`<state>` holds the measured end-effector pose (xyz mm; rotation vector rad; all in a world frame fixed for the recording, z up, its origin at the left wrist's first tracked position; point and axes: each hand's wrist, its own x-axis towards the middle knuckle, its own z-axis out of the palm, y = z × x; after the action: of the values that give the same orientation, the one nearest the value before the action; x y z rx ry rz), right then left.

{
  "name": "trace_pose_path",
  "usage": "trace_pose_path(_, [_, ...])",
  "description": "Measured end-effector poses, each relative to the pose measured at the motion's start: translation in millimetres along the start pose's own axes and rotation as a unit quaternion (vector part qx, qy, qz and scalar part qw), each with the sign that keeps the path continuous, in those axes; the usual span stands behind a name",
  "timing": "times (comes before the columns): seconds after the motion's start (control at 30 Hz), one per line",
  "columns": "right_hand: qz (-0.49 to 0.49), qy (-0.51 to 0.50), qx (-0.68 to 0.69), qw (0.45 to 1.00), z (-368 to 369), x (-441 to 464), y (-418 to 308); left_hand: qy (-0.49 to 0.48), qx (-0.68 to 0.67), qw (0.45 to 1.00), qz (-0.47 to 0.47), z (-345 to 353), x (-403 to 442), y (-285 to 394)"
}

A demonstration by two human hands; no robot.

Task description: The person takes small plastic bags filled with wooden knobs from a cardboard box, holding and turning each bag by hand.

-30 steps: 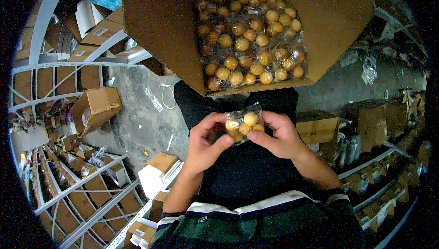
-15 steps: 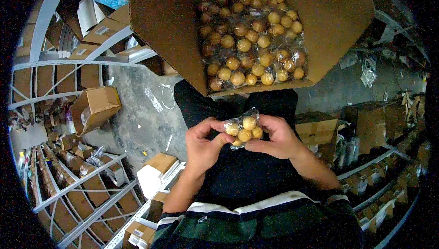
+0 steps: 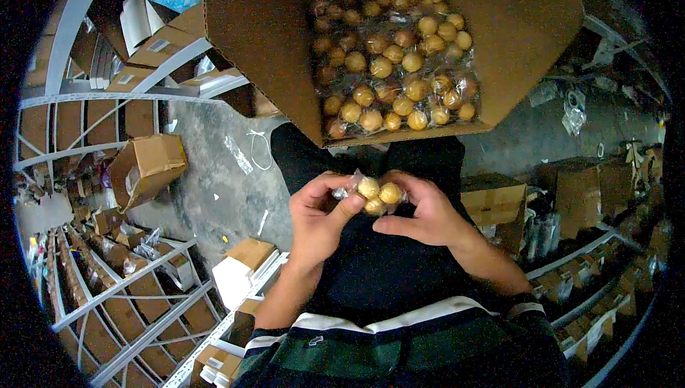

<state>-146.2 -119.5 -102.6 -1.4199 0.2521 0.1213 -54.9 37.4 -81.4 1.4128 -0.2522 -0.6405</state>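
A small clear plastic bag of wooden balls (image 3: 389,193) is held between my two hands, above my lap. My left hand (image 3: 321,213) pinches the bag's left side, its thumb pressed against the front near the crinkled plastic. On the other side, my right hand (image 3: 424,210) has its curled fingers at the bag's right end, with the thumb lying lower, off the balls. Several pale tan balls show through the film; the rest of the bag is hidden by the fingers. Just beyond, an open cardboard box (image 3: 264,38) contains many similar bagged balls (image 3: 382,67).
Metal shelving (image 3: 135,302) with cardboard boxes lines the left. A carton (image 3: 153,167) stands on the concrete floor (image 3: 214,152), near a loop of white strap (image 3: 262,151). More cartons (image 3: 492,199) sit to the right, and loose plastic wrap (image 3: 574,113) lies farther back.
The bag has been turned and bunched in my fingers, so fewer balls face up. My right thumb has shifted slightly left, away from the balls. The box stays put.
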Motion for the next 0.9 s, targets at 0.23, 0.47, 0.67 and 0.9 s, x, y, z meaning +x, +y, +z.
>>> trace_pose_path(0.23, [-0.059,0.058,0.046,0.996,1,-1,3,-0.031,0.011,0.998,-0.060,-3,3,2])
trace_pose_path(0.47, [-0.032,0.085,-0.081,0.992,-10,3,-12,-0.087,-0.010,0.994,-0.069,-8,-1,0])
trace_pose_path(0.67, [-0.044,0.053,-0.112,0.991,-12,5,-13,-0.047,-0.002,0.995,-0.089,0,2,-1])
trace_pose_path(0.9, [-0.038,0.112,0.096,0.988,4,7,-7,-0.048,0.103,0.993,-0.041,-8,1,0])
